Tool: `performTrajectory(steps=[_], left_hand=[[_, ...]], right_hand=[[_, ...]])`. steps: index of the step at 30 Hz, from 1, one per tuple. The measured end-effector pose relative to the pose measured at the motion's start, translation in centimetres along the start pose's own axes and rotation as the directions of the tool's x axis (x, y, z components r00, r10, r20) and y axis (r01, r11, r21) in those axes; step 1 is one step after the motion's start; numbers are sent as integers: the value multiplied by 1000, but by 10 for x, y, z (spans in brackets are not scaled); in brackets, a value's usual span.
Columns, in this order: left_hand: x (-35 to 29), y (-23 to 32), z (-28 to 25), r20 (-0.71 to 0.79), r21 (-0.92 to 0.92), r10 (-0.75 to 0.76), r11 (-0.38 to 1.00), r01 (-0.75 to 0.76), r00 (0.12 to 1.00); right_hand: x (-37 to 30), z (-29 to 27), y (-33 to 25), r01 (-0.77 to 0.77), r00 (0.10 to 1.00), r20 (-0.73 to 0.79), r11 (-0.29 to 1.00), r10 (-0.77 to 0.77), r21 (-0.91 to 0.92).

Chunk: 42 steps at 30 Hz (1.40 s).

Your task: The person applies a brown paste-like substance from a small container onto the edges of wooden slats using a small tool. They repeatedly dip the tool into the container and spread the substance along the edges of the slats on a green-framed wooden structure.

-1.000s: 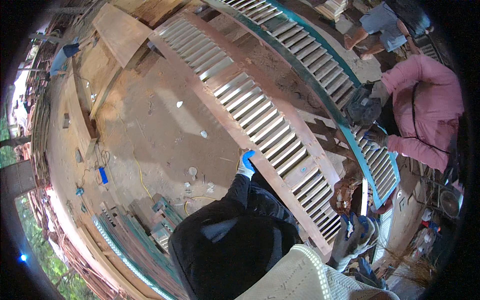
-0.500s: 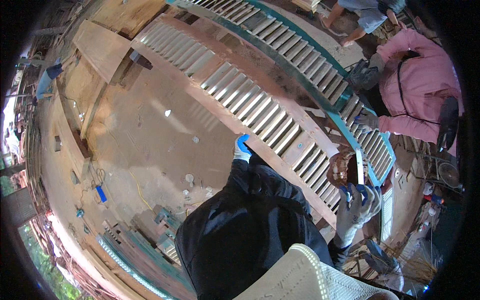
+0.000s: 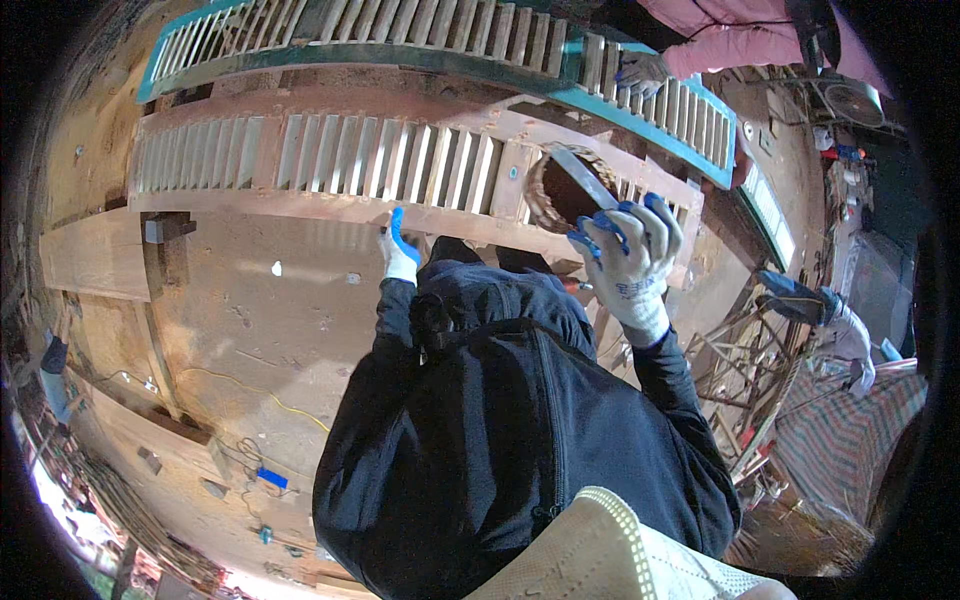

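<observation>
My left hand [image 3: 400,246], in a white glove with blue palm coating, is closed at the near edge of a pinkish-brown louvered shutter [image 3: 330,204]; some fingers are hidden there. In my right hand [image 3: 640,255], gloved alike, is a putty knife [image 3: 585,178] with a flat, pale blade. That blade slants over a round tub [image 3: 538,192] with a crusted brown rim, near the shutter's right end. Its inside looks dark brown, and my fingers hide part of the near side.
Beyond lies a teal-framed louvered shutter [image 3: 430,62], touched by the gloved hand [image 3: 643,72] of a person in pink. At right are a person's bent arm [image 3: 850,335] and a striped sheet [image 3: 850,440]. Boards [image 3: 95,255] and a yellow cord [image 3: 250,385] lie at left.
My view has swung round, so the shutters now run across it. The putty knife has tilted from nearly upright to a slant over the tub. My left hand stays at the shutter's edge.
</observation>
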State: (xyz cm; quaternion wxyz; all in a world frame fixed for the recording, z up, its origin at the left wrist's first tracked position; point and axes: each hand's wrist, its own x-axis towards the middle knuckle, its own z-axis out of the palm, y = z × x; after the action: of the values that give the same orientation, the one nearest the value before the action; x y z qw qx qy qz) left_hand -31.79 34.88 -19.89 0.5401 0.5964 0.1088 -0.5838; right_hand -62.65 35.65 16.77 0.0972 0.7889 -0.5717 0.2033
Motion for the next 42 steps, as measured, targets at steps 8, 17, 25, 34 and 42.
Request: performTrajectory(steps=[8, 17, 25, 34, 42], left_hand=[[-208, 76, 93, 845, -59, -258, 826, 560, 468], [-174, 39, 19, 829, -437, 27, 656, 616, 559], [-199, 58, -17, 762, -514, 188, 757, 403, 620], [-224, -23, -54, 242, -862, 507, 503, -56, 827], [-221, -26, -25, 352, -905, 543, 404, 131, 762]], right_hand=[[0, 45, -69, 151, 987, -92, 966, -135, 208], [21, 60, -97, 377, 924, -92, 834, -372, 403], [126, 284, 45, 56, 918, 358, 951, -168, 304], [134, 404, 61, -744, 408, 796, 342, -448, 574], [161, 377, 94, -691, 486, 839, 481, -244, 540]])
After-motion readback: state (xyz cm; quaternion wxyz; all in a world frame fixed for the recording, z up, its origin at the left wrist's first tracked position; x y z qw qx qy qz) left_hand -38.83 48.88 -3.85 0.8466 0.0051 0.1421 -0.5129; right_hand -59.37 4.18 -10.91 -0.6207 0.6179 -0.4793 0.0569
